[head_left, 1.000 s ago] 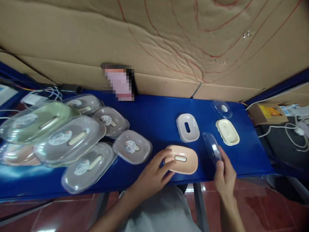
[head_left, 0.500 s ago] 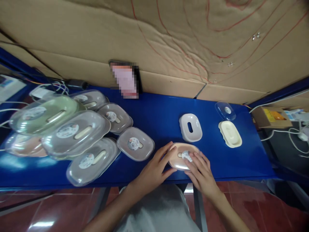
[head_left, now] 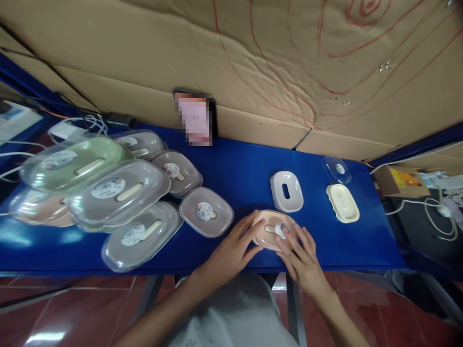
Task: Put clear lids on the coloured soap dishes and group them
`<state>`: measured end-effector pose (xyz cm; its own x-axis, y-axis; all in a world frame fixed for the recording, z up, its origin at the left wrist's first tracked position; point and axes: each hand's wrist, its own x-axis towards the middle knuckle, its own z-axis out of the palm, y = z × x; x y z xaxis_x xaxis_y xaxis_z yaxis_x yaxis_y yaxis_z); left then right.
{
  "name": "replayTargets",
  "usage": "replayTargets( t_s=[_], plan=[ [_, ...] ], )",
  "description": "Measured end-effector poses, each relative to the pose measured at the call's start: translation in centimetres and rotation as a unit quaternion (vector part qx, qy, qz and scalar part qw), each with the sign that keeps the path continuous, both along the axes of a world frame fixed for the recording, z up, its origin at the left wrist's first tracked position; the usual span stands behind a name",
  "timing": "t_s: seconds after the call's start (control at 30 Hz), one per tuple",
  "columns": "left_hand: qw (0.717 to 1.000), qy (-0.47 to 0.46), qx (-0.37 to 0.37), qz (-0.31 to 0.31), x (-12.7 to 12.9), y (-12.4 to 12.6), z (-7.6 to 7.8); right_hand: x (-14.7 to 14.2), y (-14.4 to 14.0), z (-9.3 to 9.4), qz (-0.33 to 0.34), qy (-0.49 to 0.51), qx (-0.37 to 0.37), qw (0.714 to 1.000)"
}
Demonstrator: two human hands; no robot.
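A peach soap dish point(head_left: 268, 226) with a clear lid and a round sticker sits near the front edge of the blue table point(head_left: 238, 173). My left hand point(head_left: 231, 250) rests against its left side, fingers spread. My right hand point(head_left: 302, 258) lies flat on the lid's right half, pressing down. Just behind stand a white inner tray point(head_left: 286, 191) with an oval slot, a cream dish point(head_left: 342, 203) and a small clear lid point(head_left: 336, 169).
Several lidded soap dishes point(head_left: 119, 193) in green, grey and pink are piled at the table's left. A cardboard sheet point(head_left: 253, 62) stands as the back wall, a blurred phone point(head_left: 195, 118) leaning on it. Cables point(head_left: 430, 217) and a small box point(head_left: 400, 180) lie at right.
My right hand brought the clear lid from the right and set it on the peach dish; now it presses the lid down. The left hand stayed at the dish's side.
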<state>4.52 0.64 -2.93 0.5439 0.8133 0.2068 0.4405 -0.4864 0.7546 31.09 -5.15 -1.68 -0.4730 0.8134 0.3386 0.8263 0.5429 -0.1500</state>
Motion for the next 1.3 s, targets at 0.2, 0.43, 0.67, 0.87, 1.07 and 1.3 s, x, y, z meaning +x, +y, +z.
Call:
replayTargets(
  t_s=[0.2, 0.43, 0.67, 0.87, 1.07, 1.3],
  plan=[
    [0.999, -0.037, -0.018, 0.023, -0.2, 0.2, -0.1, 0.8, 0.9, 1.2, 0.068, -0.043, -0.049, 0.996],
    [0.999, -0.035, -0.022, 0.027, 0.1, 0.3, 0.3, 0.5, 1.5, 3.6, 0.101, -0.100, -0.067, 0.988],
    [0.999, -0.026, -0.023, 0.025, 0.0, 0.2, 0.4, 0.5, 1.8, 2.3, 0.086, -0.058, -0.055, 0.993],
    [0.999, -0.025, -0.003, 0.020, 0.0, 0.2, 0.4, 0.8, 1.1, -0.3, 0.033, -0.023, -0.010, 0.999],
    [0.998, -0.013, 0.048, 0.048, 0.2, -0.2, 0.6, -1.5, 1.2, 0.5, -0.021, -0.049, 0.013, 0.998],
    [0.976, -0.023, 0.217, 0.024, -0.4, -1.2, 0.8, -6.8, 7.8, 2.1, -0.105, 0.005, -0.031, 0.994]
  ],
)
